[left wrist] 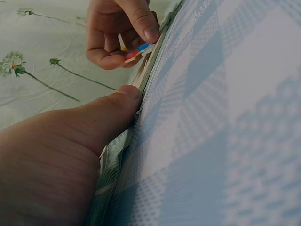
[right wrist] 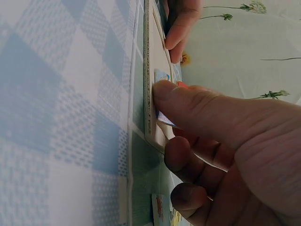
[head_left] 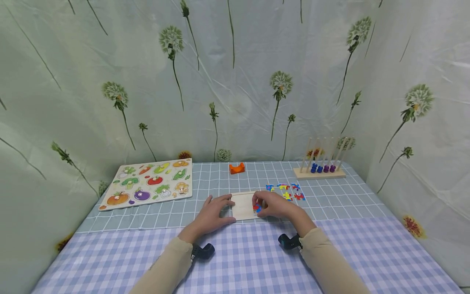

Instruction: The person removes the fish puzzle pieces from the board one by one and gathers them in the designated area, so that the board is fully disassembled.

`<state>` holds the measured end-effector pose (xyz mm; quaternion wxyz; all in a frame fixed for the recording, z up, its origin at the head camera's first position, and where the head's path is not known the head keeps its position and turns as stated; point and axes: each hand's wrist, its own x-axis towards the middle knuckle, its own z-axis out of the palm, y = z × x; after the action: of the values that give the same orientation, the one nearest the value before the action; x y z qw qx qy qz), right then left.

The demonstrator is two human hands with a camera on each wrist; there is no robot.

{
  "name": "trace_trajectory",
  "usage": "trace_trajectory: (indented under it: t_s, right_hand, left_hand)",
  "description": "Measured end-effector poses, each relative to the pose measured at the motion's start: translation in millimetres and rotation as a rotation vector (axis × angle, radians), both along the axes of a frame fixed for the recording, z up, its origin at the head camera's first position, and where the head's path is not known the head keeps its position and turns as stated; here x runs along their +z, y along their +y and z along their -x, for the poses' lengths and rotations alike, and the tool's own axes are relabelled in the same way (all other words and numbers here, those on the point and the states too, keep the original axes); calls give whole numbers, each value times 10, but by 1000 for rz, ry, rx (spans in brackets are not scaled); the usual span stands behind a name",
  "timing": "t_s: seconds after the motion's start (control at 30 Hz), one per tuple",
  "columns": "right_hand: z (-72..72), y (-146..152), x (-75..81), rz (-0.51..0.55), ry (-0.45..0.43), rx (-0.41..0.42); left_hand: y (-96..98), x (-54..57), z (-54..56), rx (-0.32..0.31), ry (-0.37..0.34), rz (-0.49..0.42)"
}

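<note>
A shallow wooden puzzle board (head_left: 243, 206) lies flat on the cloth between my hands. My left hand (head_left: 211, 214) rests at its left edge, thumb by the near corner and fingertips by the far one. In the left wrist view that thumb (left wrist: 106, 115) lies straight against the rim. My right hand (head_left: 273, 205) pinches a red and blue jigsaw piece (head_left: 256, 208) over the board's right side. The right wrist view shows the thumb over the piece (right wrist: 162, 75), partly hiding it, close to the board's surface.
Several loose jigsaw pieces (head_left: 287, 196) lie beyond my right hand. A vegetable knob puzzle (head_left: 148, 183) is at the back left. An orange curved block (head_left: 237, 168) stands at the back, and a pegged wooden stand (head_left: 319, 174) with blue and purple beads at the back right.
</note>
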<state>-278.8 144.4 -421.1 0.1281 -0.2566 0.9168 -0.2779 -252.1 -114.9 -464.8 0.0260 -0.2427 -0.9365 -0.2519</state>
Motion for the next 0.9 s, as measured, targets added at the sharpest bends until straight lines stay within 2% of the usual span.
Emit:
trace_trajectory:
  t_s: [0.43,0.67,0.83,0.9]
  right_hand:
    - [-27,63,109,32,-12,35]
    - [19,234,153,100,-1,42]
    - [53,371,185,103,44,34]
    - [57,424,213,106,36,21]
  left_hand:
    - [-3,4,3,4,-14,5]
    - [-12,-3,0,-3,-13,-1]
    - [-14,-2,-1,-12,-8,-9]
    - [-13,0,-2,-13,-9,-9]
